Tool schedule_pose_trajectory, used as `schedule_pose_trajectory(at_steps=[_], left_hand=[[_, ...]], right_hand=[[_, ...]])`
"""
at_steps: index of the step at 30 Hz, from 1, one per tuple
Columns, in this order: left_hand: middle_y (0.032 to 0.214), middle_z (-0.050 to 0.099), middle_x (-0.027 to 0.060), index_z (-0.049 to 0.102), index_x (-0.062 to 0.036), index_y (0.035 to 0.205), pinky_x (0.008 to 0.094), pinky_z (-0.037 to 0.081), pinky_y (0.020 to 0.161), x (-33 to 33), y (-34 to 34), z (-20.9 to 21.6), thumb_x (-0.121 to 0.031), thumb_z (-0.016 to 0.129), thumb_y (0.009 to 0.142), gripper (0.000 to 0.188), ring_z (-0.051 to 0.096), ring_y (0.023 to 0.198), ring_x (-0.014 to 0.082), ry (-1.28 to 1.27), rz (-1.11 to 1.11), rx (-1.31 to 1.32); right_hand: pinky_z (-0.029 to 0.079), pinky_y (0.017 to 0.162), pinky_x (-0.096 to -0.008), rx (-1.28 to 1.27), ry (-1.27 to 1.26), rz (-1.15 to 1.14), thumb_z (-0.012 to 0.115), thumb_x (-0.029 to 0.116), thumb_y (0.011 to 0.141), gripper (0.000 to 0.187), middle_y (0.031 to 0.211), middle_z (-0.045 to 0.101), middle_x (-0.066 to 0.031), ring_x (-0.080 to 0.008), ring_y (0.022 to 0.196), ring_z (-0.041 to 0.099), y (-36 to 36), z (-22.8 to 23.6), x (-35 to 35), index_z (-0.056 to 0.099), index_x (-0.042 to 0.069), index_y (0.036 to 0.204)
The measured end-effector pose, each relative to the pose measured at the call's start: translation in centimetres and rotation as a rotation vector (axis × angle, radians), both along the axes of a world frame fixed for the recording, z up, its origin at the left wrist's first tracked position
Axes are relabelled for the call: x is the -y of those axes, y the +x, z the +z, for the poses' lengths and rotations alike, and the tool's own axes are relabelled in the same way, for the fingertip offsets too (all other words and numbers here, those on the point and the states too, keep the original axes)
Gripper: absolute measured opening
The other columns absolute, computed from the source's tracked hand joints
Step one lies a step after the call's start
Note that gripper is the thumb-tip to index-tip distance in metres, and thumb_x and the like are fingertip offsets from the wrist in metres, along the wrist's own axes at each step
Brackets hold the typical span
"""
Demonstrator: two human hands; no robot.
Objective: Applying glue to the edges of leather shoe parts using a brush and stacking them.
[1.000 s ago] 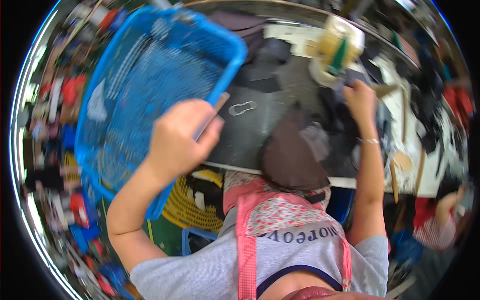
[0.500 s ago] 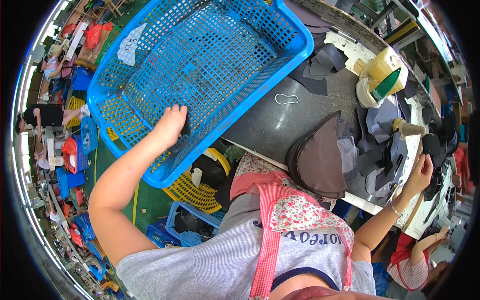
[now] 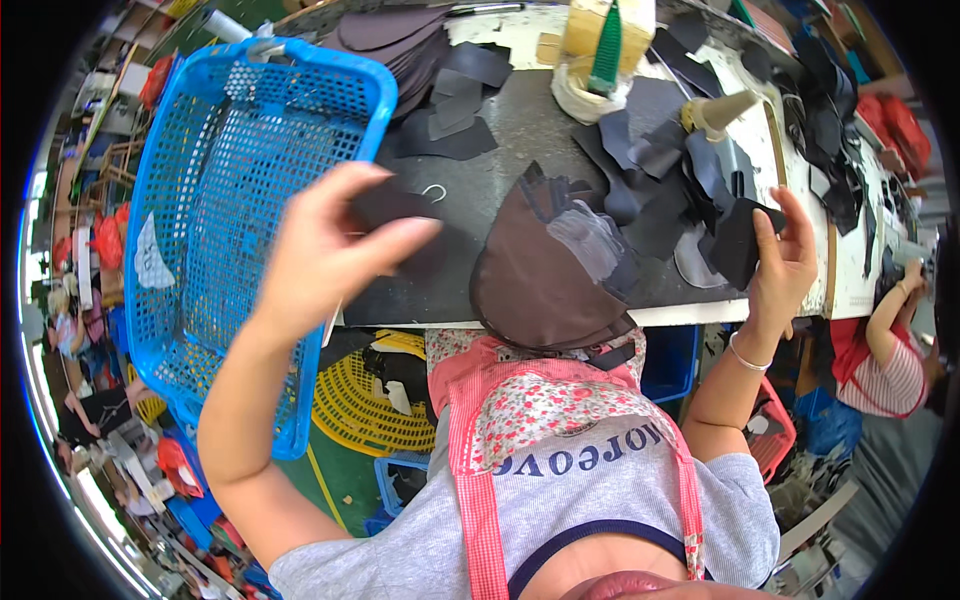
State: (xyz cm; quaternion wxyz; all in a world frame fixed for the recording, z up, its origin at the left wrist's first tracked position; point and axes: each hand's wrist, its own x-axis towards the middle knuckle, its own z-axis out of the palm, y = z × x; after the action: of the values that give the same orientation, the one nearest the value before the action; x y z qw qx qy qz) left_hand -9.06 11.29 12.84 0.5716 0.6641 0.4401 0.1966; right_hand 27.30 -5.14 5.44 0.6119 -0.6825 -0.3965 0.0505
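My left hand [image 3: 340,235], smeared by motion, is over the left part of the dark worktop [image 3: 395,290]. A black piece of sheet material [image 3: 385,210] shows between its thumb and fingers and covers part of a thin white loop [image 3: 434,192]. At the right, my right hand [image 3: 785,265] pinches another black piece [image 3: 738,245], thin and leather-like, between thumb and fingers. A stack of dark brown curved pieces [image 3: 535,270] lies at the near edge between my hands. The large blue plastic basket [image 3: 345,70] stands left of the worktop, beside my left forearm.
Loose dark scraps [image 3: 660,150] lie right of the stack. Behind them stand a yellowish container [image 3: 640,35] with a green pointed tool [image 3: 606,55] and a thread cone [image 3: 725,112]. Below are a yellow basket [image 3: 350,410] and a red crate [image 3: 775,430]. Another person's arm [image 3: 890,310] is at far right.
My left hand has left the blue basket and moved over the worktop. My view has turned, so the basket appears farther left. My right hand has lifted a black piece near the scraps.
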Motion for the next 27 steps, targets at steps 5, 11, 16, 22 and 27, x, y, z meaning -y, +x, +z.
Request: schedule_pose_trajectory(at_steps=[5,11,16,22,27], left_hand=[[0.084,0.065,-0.0005,0.060,-0.0038,0.101,0.0206,0.050,0.059,1.1,10.0,-5.2,-0.022,0.078,0.082,0.032,0.060,0.070,0.0050,-0.243,-0.386,-0.031],[0.093,0.066,0.0014,0.061,-0.0023,0.104,0.0204,0.053,0.065,1.9,14.3,-7.4,-0.019,0.073,0.087,0.026,0.061,0.073,0.0054,-0.407,-0.406,0.163],[0.100,0.066,0.0034,0.061,-0.0013,0.107,0.0223,0.056,0.070,3.3,15.2,-6.7,-0.014,0.067,0.091,0.021,0.064,0.084,0.0095,-0.562,-0.348,0.355],[0.095,0.065,0.0093,0.061,0.0015,0.104,0.0329,0.054,0.075,5.0,12.5,-7.2,-0.017,0.070,0.087,0.026,0.064,0.085,0.0210,0.016,-0.315,0.082],[0.097,0.061,0.0173,0.059,0.0018,0.100,0.0428,0.048,0.082,7.3,6.8,-8.3,-0.024,0.076,0.079,0.037,0.058,0.094,0.0360,0.680,-0.363,-0.359]], right_hand=[[0.042,0.069,-0.0184,0.082,-0.071,0.064,0.069,-0.006,0.083,0.015,0.095,0.066,-0.0055,-0.0077,0.082,0.057,-1.2,0.2,2.5,0.063,-0.002,0.095],[0.043,0.080,-0.0216,-0.451,0.026,0.162,0.060,-0.010,0.086,0.020,0.104,0.063,-0.0088,-0.0112,0.092,0.057,-1.1,-0.6,5.2,0.057,-0.003,0.104],[0.036,0.062,-0.0184,-0.774,-0.149,0.454,0.058,0.002,0.088,0.019,0.078,0.054,0.0029,-0.0041,0.067,0.047,-3.3,-1.7,4.0,0.059,-0.002,0.107],[0.027,0.052,-0.0216,-0.352,-0.281,0.495,0.067,0.004,0.087,0.012,0.072,0.044,0.0031,-0.0032,0.059,0.034,-5.4,-3.1,3.6,0.057,-0.001,0.085],[0.032,0.053,-0.0178,-0.385,-0.377,0.416,0.066,0.001,0.087,0.007,0.073,0.053,0.0036,-0.0001,0.059,0.041,-3.9,-2.5,4.3,0.060,-0.002,0.088]])
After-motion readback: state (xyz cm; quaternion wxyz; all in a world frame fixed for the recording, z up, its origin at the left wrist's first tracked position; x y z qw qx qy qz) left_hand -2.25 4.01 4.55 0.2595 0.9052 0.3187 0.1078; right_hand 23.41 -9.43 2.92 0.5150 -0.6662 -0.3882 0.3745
